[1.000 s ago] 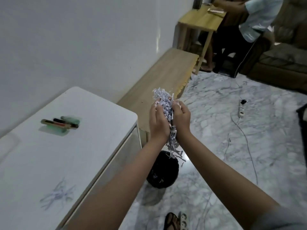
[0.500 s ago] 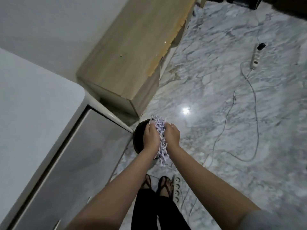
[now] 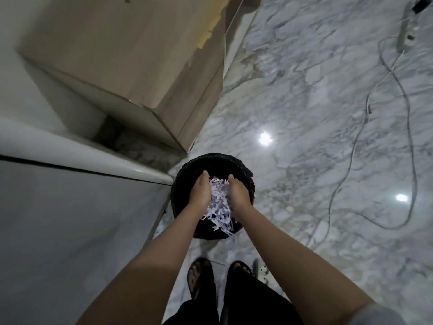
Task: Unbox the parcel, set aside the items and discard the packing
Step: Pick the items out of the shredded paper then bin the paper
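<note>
A wad of white shredded paper packing (image 3: 219,205) sits pressed between my two palms, right over the mouth of a round black bin (image 3: 241,166) on the floor. My left hand (image 3: 200,192) cups its left side and my right hand (image 3: 236,193) its right side, fingers pointing down into the bin. Loose strips hang from the wad toward the bin's near rim. The parcel and its items are out of view.
A white cabinet (image 3: 70,207) fills the left, its corner touching the bin. Behind it stands a low wooden bench (image 3: 121,55). White cables (image 3: 398,95) and a power strip (image 3: 406,31) lie on the marble floor to the right. My sandalled feet (image 3: 222,277) stand just before the bin.
Both hands have lowered the shredded paper from chest height down into the bin's mouth. My view has tilted from the room down to the floor.
</note>
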`<state>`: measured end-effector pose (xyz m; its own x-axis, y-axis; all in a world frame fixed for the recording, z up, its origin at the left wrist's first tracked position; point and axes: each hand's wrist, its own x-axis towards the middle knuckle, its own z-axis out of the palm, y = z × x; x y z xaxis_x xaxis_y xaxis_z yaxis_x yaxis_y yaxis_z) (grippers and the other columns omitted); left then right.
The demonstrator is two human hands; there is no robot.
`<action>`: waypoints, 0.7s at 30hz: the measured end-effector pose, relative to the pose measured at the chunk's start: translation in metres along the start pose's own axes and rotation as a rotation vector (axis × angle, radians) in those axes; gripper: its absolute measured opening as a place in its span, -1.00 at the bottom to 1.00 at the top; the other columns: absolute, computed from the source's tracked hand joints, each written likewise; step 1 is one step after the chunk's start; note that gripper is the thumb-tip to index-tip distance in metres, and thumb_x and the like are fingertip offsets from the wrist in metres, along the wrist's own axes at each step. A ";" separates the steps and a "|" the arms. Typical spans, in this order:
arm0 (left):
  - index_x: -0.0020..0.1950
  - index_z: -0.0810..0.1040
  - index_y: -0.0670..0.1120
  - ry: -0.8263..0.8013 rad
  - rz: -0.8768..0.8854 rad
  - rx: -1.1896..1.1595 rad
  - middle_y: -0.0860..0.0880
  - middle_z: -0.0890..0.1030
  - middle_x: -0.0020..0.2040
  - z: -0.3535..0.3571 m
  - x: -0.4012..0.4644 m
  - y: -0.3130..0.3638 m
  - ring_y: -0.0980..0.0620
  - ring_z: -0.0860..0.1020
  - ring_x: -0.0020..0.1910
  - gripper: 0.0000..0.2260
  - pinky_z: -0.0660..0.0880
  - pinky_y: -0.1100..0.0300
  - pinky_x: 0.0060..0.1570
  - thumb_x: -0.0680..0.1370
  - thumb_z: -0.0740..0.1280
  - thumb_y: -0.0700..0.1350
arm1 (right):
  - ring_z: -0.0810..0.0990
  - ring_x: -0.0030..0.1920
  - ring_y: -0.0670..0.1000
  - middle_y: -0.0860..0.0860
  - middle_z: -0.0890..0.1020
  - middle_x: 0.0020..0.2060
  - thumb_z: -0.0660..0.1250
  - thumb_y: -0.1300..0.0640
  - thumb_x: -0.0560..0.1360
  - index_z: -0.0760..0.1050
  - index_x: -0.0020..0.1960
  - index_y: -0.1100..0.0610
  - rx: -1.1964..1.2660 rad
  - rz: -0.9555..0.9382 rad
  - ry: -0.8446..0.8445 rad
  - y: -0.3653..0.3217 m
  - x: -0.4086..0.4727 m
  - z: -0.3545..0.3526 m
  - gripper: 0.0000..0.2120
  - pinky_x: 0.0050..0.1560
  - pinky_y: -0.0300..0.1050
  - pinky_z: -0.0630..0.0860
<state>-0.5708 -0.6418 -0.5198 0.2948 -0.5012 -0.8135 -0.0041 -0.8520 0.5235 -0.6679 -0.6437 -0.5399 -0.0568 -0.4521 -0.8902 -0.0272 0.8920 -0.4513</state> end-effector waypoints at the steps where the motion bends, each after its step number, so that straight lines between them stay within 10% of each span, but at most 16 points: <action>1: 0.41 0.38 -0.06 -0.001 0.009 0.013 -0.09 0.43 0.38 -0.003 0.003 -0.003 -0.12 0.42 0.33 -0.49 0.32 -0.05 0.35 0.61 -0.03 0.20 | 0.53 -0.03 -0.01 0.02 0.51 0.07 0.13 -0.21 0.54 0.25 0.47 0.07 -0.021 -0.006 -0.013 0.002 0.003 -0.001 -0.41 -0.06 -0.09 0.48; 4: 0.42 0.37 -0.02 -0.013 0.058 0.033 -0.05 0.42 0.40 -0.014 -0.010 -0.001 -0.08 0.40 0.35 -0.49 0.30 -0.07 0.36 0.60 -0.02 0.22 | 0.39 0.37 0.11 0.03 0.38 0.42 0.12 -0.21 0.55 0.25 0.47 0.08 -0.058 -0.057 -0.010 -0.001 -0.008 -0.004 -0.41 0.34 0.07 0.35; 15: 0.26 0.43 -0.29 0.009 0.311 0.231 -0.27 0.50 0.26 -0.064 -0.201 0.050 -0.18 0.47 0.23 -0.53 0.37 -0.03 0.23 0.61 0.10 0.09 | 0.49 0.26 0.09 0.07 0.52 0.28 0.22 -0.09 0.54 0.44 0.33 0.14 -0.038 -0.172 0.055 -0.059 -0.209 -0.026 -0.55 0.32 0.10 0.42; 21: 0.32 0.46 -0.08 0.153 0.452 0.211 -0.08 0.52 0.27 -0.100 -0.316 0.072 -0.06 0.49 0.24 -0.55 0.44 0.00 0.24 0.53 0.22 0.15 | 0.54 0.15 0.13 0.12 0.58 0.18 0.26 0.04 0.53 0.50 0.25 0.18 -0.109 -0.325 0.081 -0.093 -0.337 -0.029 -0.65 0.24 0.12 0.48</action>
<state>-0.5689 -0.5297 -0.1992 0.3556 -0.8119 -0.4630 -0.3512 -0.5751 0.7388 -0.6753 -0.5744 -0.1961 -0.1071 -0.7144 -0.6915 -0.1630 0.6987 -0.6966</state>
